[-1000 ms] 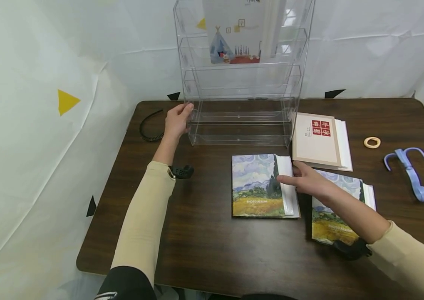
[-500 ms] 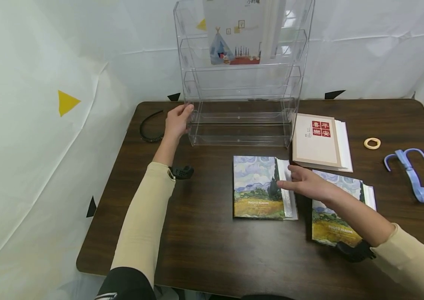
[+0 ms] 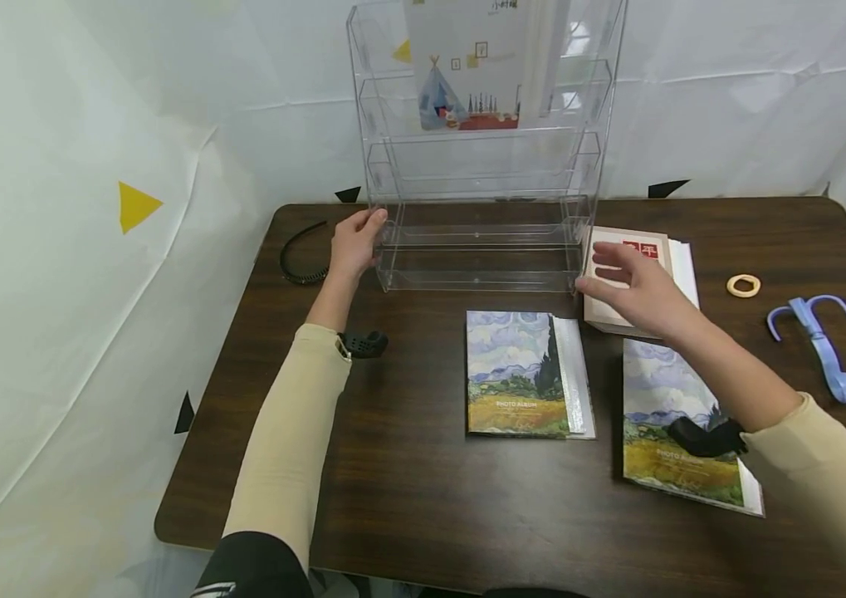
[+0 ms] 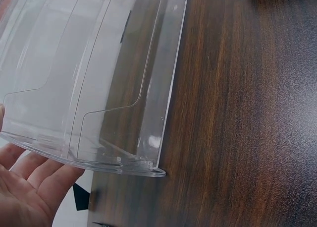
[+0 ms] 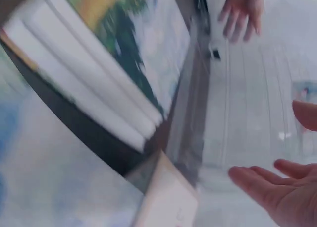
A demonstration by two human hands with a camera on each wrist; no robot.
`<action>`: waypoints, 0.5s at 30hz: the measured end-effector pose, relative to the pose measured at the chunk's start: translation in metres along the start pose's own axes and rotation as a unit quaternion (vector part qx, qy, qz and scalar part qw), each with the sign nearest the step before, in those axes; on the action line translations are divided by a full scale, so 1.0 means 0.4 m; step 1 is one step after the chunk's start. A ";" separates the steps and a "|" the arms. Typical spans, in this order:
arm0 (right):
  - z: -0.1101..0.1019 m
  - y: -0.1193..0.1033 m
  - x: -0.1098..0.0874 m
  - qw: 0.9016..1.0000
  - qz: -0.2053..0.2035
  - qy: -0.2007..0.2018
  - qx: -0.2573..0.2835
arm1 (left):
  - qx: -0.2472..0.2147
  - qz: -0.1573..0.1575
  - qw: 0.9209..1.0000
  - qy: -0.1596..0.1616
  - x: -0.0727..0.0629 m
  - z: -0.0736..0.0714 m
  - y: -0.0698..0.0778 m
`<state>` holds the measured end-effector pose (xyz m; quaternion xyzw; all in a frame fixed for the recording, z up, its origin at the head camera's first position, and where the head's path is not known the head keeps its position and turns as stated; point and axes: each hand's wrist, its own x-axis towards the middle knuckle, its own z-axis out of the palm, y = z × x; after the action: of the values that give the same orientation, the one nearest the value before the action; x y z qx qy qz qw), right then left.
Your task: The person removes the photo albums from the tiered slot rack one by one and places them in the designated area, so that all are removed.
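Observation:
A clear acrylic display rack [image 3: 476, 282] with stepped tiers stands at the back of the table. My left hand [image 3: 354, 245] grips its left side panel; in the left wrist view the thumb lies inside and the fingers [image 4: 49, 180] outside. My right hand [image 3: 635, 286] is spread at the rack's lower right corner, holding nothing, and partly covers a beige album [image 3: 605, 311] with red characters. A landscape-painted photo album [image 3: 515, 374] lies in front of the rack. Another photo album [image 3: 680, 465] lies right of it, under my right forearm.
An illustrated book [image 3: 467, 75] stands in the rack's upper tier. A black coiled cord [image 3: 291, 257] lies left of the rack. On the right are a cream ring [image 3: 743, 286] and a blue ribbon-like item [image 3: 819, 345]. White sheeting [image 3: 736, 116] hangs behind the table.
My right hand has left the middle photo album and moved up and right to the rack's right corner. That album has shifted slightly. My left hand stays on the rack.

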<state>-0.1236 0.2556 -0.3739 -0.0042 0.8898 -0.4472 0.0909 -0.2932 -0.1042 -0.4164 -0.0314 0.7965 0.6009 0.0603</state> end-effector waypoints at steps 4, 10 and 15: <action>-0.024 -0.001 0.063 0.999 -0.001 0.052 -0.004 | 0.001 0.000 1.000 -0.002 0.001 -0.003 -0.002; -0.031 0.003 0.139 0.997 -0.011 0.074 -0.005 | 0.002 0.002 1.000 0.002 0.007 -0.003 -0.005; -0.026 0.007 0.181 0.997 -0.013 0.081 -0.009 | 0.001 0.005 1.000 0.001 0.003 -0.001 -0.005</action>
<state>-0.1962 0.2591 -0.3815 0.0194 0.8979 -0.4396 0.0124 -0.2943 -0.1051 -0.4185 -0.0282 0.7974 0.6001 0.0561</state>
